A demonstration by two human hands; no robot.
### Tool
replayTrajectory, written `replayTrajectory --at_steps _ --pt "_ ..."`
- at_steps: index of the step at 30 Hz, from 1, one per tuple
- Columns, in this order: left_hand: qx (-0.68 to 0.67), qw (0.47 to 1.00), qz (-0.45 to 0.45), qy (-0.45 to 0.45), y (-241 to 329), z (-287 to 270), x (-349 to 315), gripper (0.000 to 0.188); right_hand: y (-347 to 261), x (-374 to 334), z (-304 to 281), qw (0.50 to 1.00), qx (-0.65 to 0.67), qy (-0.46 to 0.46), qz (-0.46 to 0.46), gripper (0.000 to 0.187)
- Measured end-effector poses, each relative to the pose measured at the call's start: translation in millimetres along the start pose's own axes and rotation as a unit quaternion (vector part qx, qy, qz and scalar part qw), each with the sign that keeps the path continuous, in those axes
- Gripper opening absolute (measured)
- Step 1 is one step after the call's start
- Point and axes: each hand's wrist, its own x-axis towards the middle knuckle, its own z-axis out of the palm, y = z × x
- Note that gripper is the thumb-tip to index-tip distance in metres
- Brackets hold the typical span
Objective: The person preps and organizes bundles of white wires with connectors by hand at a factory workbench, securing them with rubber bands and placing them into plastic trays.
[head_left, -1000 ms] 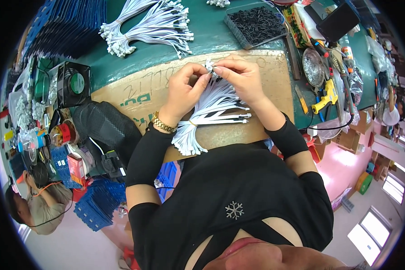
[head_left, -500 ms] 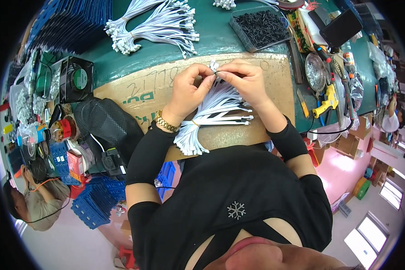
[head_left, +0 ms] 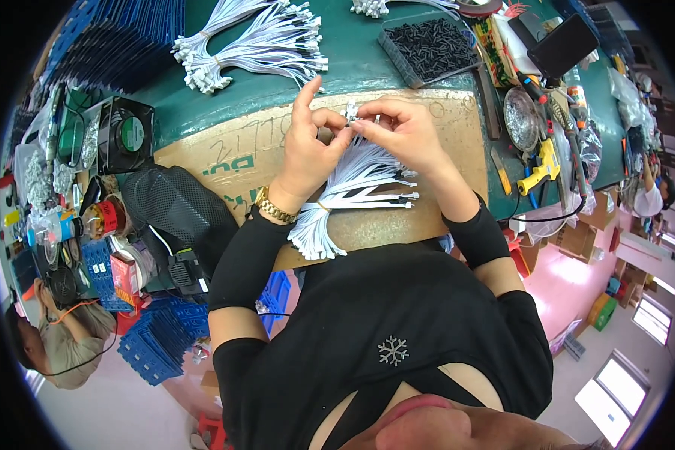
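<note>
Above the cardboard, my right hand (head_left: 405,133) pinches a small white cable connector (head_left: 352,111) between thumb and fingers. Thumb and a finger of my left hand (head_left: 310,146) close on the same connector from the other side, while its index finger sticks up away from it. Below both hands lies a fanned bundle of white flat cables (head_left: 352,184), tied near its lower left end. Several cables have black tips on the right. My fingers partly hide the held connector.
A cardboard sheet (head_left: 439,214) covers the green table. Beyond it are more white cable bundles (head_left: 266,49) and a tray of small black sleeves (head_left: 431,51). A yellow glue gun (head_left: 540,169) and a metal dish (head_left: 521,118) lie right; a fan (head_left: 127,135) and black mesh bag (head_left: 176,199) stand left.
My left index finger has lifted and straightened away from the connector. Both hands stay close together over the cable bundle, with the connector still between them.
</note>
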Motion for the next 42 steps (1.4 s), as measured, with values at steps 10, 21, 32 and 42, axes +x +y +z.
replayTrajectory --at_steps 10,21,32,42 --pt "0.25 0.953 0.167 -0.028 15.2 -5.2 -1.0 0.018 3.0 -4.9 1.3 0.993 0.111 0.006 0.034 0.012" --pt "0.361 0.908 0.208 -0.056 -8.9 -9.3 0.6 0.01 11.2 3.0 -7.3 0.913 -0.231 0.042 -0.334 0.015" --pt "0.374 0.892 0.232 -0.103 -1.3 -5.6 -0.6 0.021 -10.8 33.0 -39.5 0.895 -0.192 -0.226 -0.333 0.013" --pt "0.356 0.904 0.221 -0.083 -1.7 -8.0 0.5 0.023 -13.6 38.7 -34.1 0.856 -0.271 -0.236 -0.372 0.012"
